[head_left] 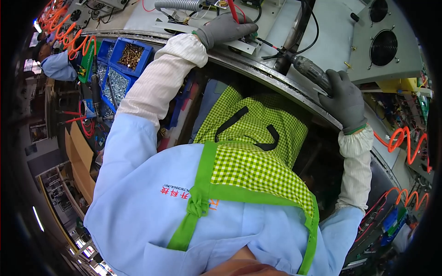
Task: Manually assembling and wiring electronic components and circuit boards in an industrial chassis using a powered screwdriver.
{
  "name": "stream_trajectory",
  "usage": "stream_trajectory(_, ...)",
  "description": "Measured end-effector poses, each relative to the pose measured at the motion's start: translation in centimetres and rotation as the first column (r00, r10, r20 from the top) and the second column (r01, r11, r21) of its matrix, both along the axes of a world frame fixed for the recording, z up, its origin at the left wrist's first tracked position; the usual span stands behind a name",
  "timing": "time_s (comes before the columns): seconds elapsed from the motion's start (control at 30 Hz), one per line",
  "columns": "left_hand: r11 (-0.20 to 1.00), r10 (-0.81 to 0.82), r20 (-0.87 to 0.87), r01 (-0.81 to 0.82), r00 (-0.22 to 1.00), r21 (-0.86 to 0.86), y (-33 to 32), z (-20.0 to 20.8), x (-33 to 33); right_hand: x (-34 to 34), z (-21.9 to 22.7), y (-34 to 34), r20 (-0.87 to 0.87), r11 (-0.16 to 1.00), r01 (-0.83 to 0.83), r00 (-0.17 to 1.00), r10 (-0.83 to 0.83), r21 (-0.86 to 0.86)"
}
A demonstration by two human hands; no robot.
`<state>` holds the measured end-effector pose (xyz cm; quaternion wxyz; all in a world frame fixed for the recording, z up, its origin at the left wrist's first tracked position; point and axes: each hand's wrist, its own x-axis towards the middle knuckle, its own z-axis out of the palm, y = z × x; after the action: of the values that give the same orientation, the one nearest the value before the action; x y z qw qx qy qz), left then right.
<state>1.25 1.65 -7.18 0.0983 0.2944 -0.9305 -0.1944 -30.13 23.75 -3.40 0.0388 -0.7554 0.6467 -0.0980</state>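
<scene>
My left hand (228, 30), in a grey glove, is closed over a small metal bracket assembly (244, 47) at the bench's near edge. A red lead (233, 11) rises beside its fingers. What those fingers pinch is hidden. To the right, my gloved right hand (344, 99) grips the rear end of a screwdriver (312, 72) with a dark translucent handle. The tool points left, toward black and red cable ends (276, 50) near a dark upright bar (297, 34).
Blue bins of brass screws (130, 55) and silver fasteners (116, 85) stand at left. A coiled metal spring hose (178, 5) lies at the back. At right is a grey panel with round black fans (383, 48). Orange coiled hoses (399, 139) hang at both sides. A co-worker's blue sleeve (60, 66) shows far left.
</scene>
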Motion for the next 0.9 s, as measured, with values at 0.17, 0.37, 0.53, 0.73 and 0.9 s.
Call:
stream_trajectory(0.17,0.969,0.160,-0.026,-0.152,0.987,0.196,0.5,0.4,-0.3,0.0,-0.5,-0.2,-0.005,0.999,0.034,0.999,-0.034,0.023)
stream_trajectory(0.37,1.000,0.003,-0.082,-0.004,0.997,-0.011,0.5,0.5,-0.3,-0.2,-1.5,-0.8,0.039,0.999,0.035,0.999,-0.036,0.042)
stream_trajectory(0.53,0.962,0.163,-0.016,-0.155,0.986,0.223,0.7,0.6,-0.6,-0.2,-2.5,-1.3,0.035,0.996,0.025,0.999,-0.028,0.083)
stream_trajectory(0.73,0.981,0.138,-0.078,-0.126,0.987,0.146,0.9,1.0,-0.6,0.0,-2.9,-1.1,0.061,0.995,0.050,0.997,-0.055,0.086)
stream_trajectory(0.9,0.927,0.285,-0.011,-0.273,0.958,0.257,1.0,0.8,-0.7,0.1,-2.9,-1.2,0.090,0.996,0.046,0.995,-0.053,0.076)
